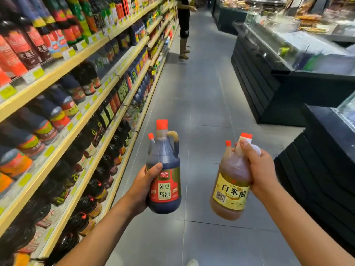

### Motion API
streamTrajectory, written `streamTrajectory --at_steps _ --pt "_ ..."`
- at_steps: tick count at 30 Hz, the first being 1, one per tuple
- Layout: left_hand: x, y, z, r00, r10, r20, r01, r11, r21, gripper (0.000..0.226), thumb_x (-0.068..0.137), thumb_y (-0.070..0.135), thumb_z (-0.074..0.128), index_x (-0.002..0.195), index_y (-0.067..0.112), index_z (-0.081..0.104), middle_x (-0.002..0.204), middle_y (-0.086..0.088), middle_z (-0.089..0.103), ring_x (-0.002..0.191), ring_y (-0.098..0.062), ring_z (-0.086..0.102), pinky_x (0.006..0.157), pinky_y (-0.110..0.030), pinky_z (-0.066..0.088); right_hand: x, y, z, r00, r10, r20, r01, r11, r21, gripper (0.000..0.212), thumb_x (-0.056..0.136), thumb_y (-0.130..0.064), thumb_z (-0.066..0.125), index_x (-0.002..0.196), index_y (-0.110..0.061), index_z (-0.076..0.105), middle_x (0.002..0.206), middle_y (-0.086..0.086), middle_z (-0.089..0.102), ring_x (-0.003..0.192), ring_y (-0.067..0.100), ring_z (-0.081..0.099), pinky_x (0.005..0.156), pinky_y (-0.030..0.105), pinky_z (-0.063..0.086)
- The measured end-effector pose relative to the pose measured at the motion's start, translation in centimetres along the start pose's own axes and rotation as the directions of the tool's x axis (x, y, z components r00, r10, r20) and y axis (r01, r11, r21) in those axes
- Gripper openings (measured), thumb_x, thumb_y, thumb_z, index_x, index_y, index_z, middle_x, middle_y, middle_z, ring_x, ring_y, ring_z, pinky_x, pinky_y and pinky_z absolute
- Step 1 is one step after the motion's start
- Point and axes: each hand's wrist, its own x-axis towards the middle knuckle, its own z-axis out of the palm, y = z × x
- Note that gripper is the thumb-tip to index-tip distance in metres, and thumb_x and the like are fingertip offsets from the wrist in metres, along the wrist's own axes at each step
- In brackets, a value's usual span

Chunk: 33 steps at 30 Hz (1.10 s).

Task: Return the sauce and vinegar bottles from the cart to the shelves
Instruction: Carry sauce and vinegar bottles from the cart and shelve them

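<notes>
Looking from the head view, both bottles are seen held out over the aisle, so nothing is shelved yet. The dark soy sauce bottle (165, 156) is gripped round its belly by the left hand (143, 186), fingers wrapped behind and thumb laid across the top of the red label; it's kept upright, cap up. The amber vinegar bottle (230, 191) is gripped high at the neck and handle by the right hand (259, 169), fingers curled tight, and it's tilted a bit, base swung toward the middle.

The bit that matters: the shelves (57, 74) are all off to the left, running away down the aisle, so the sauce bottle and left hand are clearly the nearer pair, and the vinegar would have to be carried across. Similar dark bottles are racked on the lower rows just beside the left forearm, probably the sauce's home, tho that's only a guess.

Gray tiled floor (201, 93) is seen underneath, dark display counters (269, 83) on the right, and another person (184, 25) is stood further down by the shelving. No cart is caught in shot
</notes>
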Motion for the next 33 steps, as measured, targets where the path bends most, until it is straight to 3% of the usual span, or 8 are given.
streamTrajectory --at_steps 5,11,14,22,28,33 --pt "7.6 1.7 0.6 0.999 0.004 -0.032 -0.006 0.999 -0.045 0.108 0.042 0.069 0.090 0.130 0.018 0.056 0.100 -0.013 0.074 0.091 -0.029 0.073 0.076 -0.043 0.060 8.5 -2.0 1.6 1.000 0.002 0.028 -0.002 1.000 -0.001 0.031 0.088 -0.046 0.069 0.086 -0.015 0.073 0.096 0.021 0.074 0.093 0.043 0.071 0.090 0.059 0.056" --pt "17.7 4.2 -0.6 0.998 0.021 -0.053 -0.025 0.997 -0.078 0.110 0.040 0.067 0.091 0.132 0.018 0.055 0.103 -0.015 0.074 0.091 -0.030 0.074 0.074 -0.042 0.060 18.6 -3.3 5.8 0.998 0.010 0.056 -0.011 1.000 0.025 0.028 0.089 -0.040 0.070 0.082 -0.013 0.072 0.086 0.015 0.075 0.080 0.029 0.070 0.086 0.052 0.057" --pt "23.4 6.0 -1.7 0.998 0.053 -0.045 -0.057 0.993 -0.102 0.109 0.039 0.066 0.093 0.130 0.020 0.056 0.101 -0.015 0.074 0.089 -0.029 0.074 0.073 -0.041 0.061 23.6 -3.9 8.2 0.999 0.004 0.046 -0.006 0.999 0.054 0.029 0.090 -0.039 0.068 0.084 -0.010 0.069 0.082 0.012 0.073 0.081 0.030 0.068 0.082 0.046 0.057" --pt "38.7 11.2 -2.9 0.999 0.043 0.020 -0.041 0.995 -0.093 0.109 0.034 0.067 0.094 0.125 0.019 0.058 0.097 -0.011 0.077 0.084 -0.025 0.075 0.070 -0.038 0.062 36.5 -6.1 12.5 1.000 -0.004 -0.001 0.004 0.998 0.068 0.028 0.091 -0.039 0.068 0.087 -0.011 0.068 0.080 0.010 0.071 0.077 0.025 0.069 0.081 0.044 0.057" --pt "48.7 14.0 -2.8 0.998 0.044 0.046 -0.037 0.990 -0.133 0.121 0.027 0.065 0.096 0.130 0.016 0.054 0.101 -0.013 0.077 0.087 -0.027 0.075 0.073 -0.040 0.063 46.4 -7.3 14.5 1.000 -0.005 -0.011 0.005 0.999 0.052 0.028 0.090 -0.040 0.070 0.085 -0.013 0.070 0.087 0.012 0.074 0.083 0.028 0.071 0.084 0.047 0.058" --pt "56.5 15.8 -3.1 0.997 0.059 -0.042 -0.064 0.987 -0.147 0.115 0.028 0.063 0.096 0.127 0.018 0.057 0.103 -0.014 0.077 0.089 -0.028 0.075 0.074 -0.040 0.063 55.9 -8.4 17.3 0.997 0.000 0.074 -0.002 1.000 0.031 0.033 0.090 -0.040 0.070 0.092 -0.007 0.069 0.088 0.014 0.074 0.083 0.029 0.070 0.083 0.046 0.058"
